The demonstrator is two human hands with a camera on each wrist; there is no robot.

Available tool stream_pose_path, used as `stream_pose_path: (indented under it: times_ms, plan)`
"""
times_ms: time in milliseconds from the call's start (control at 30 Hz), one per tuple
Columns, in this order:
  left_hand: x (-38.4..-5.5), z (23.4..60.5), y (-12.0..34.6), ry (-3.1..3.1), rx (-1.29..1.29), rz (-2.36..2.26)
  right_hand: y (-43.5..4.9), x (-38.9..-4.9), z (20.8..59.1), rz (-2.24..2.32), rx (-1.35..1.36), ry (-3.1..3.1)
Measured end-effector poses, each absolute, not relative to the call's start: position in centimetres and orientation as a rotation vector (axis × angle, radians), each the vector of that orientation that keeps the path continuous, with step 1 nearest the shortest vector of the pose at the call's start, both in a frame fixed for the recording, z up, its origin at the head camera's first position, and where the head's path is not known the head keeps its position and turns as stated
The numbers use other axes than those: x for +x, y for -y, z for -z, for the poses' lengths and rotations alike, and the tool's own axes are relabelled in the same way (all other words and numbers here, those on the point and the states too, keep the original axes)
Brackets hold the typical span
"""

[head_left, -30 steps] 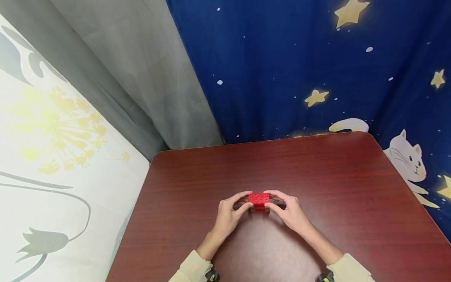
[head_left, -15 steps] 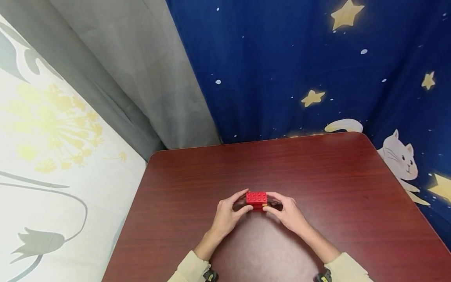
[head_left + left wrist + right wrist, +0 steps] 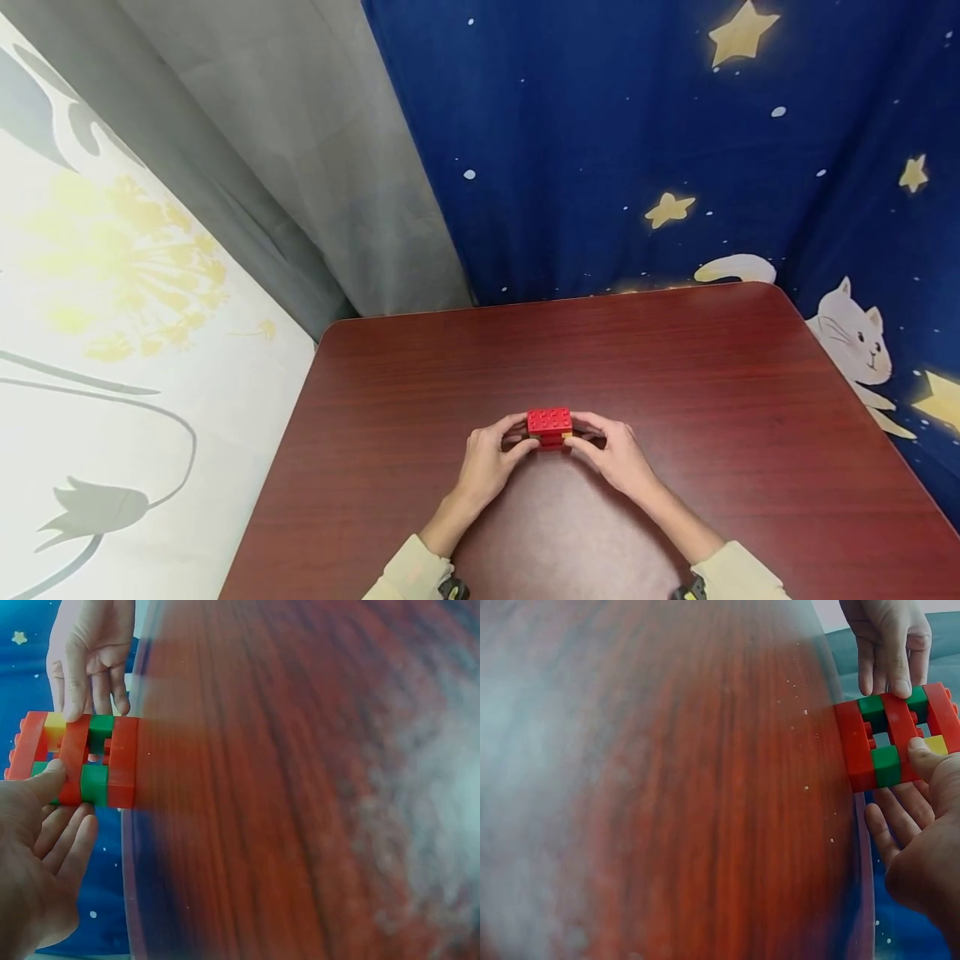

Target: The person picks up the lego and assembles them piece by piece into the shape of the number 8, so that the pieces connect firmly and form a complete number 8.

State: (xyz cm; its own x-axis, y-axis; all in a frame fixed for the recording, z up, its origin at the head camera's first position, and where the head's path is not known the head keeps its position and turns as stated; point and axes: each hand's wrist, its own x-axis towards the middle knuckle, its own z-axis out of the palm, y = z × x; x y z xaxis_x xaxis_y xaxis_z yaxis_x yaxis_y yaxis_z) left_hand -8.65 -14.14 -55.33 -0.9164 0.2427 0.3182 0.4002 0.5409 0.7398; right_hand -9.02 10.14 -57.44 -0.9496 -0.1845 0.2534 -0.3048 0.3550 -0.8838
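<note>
A stack of toy building bricks [image 3: 550, 420] stands near the middle of the table, held from both sides. Three long red bricks [image 3: 122, 761] form its layers. Small green bricks [image 3: 886, 766] and a yellow one [image 3: 55, 732] sit between them at the ends, leaving gaps in the centre. Studs show on the top red brick. My left hand [image 3: 482, 471] grips the left end, thumb on the near face by the middle red layer. My right hand [image 3: 624, 460] holds the right end the same way. Most fingertips are hidden behind the stack.
The dark red wooden table [image 3: 420, 375] spreads around both hands. Behind it hang a grey curtain [image 3: 315, 167] and a blue starry curtain [image 3: 585, 150]. A white patterned cloth [image 3: 187, 358] borders the left side.
Both thumbs have slid from the top brick's near face to lower on the stack, and the fingers have dropped too. A yellow brick now shows by the right thumb.
</note>
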Motion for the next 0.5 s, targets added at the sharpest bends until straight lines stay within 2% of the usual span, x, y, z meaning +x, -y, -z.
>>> stream_pose_path:
  times_ms: [500]
  plan:
    - [-8.66,55.36,13.94,2.641,-0.538,1.291,-10.27,-8.96,57.33,-1.640,0.489,2.479]
